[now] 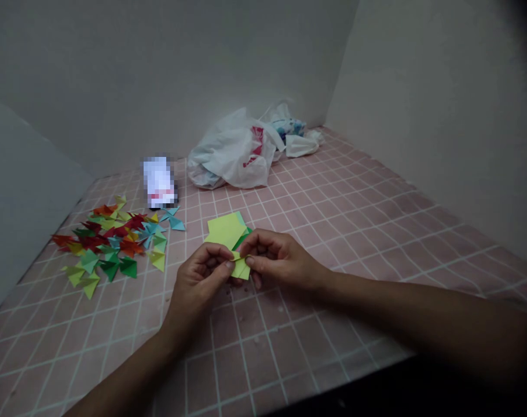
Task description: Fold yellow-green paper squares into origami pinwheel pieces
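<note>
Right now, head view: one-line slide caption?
Both hands fold a small yellow-green paper piece beside a pile of folded coloured paper triangles.

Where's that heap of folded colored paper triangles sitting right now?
The heap of folded paper triangles lies on the pink tiled table, on the left of the head view, beyond the left hand and near the grey side wall.

The room is dim, with soft, even light and no glare on the tiled tabletop (315,197). The forearms nearest the camera fall into deep shadow, and the near edge goes almost black. The top right corner darkens too. Tile lines bow toward the edges. One small object (160,182) is blurred into blocks.
</note>
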`<state>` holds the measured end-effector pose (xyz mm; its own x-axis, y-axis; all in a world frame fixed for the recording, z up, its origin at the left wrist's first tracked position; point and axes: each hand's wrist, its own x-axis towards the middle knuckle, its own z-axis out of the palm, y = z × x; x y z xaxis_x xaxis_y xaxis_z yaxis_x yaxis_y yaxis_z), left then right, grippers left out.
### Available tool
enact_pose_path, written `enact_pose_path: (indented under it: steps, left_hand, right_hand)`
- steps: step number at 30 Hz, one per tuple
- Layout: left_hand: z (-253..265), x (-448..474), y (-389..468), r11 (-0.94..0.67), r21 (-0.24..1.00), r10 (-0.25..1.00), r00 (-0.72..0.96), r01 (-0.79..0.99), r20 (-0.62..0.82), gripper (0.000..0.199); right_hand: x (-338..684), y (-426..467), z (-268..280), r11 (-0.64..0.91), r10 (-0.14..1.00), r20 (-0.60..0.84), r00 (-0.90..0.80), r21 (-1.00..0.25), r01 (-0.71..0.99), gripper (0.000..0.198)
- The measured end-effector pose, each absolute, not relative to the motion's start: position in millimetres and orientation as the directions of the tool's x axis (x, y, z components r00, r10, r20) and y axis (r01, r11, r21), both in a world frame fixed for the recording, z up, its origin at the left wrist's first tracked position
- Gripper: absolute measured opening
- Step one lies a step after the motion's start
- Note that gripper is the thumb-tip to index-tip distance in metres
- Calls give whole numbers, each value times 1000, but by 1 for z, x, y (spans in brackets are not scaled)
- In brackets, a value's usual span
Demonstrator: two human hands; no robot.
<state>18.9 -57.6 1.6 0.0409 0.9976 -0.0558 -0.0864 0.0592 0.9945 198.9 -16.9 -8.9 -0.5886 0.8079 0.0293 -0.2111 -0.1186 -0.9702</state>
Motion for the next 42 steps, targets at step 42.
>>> enact_pose_path:
  steps: [42]
  left_hand:
    - [10, 24, -59, -98, 987, 992, -62, 123, 107, 9]
  right_hand:
    - [201, -16, -6, -148, 803, 2, -596, -968, -203, 6]
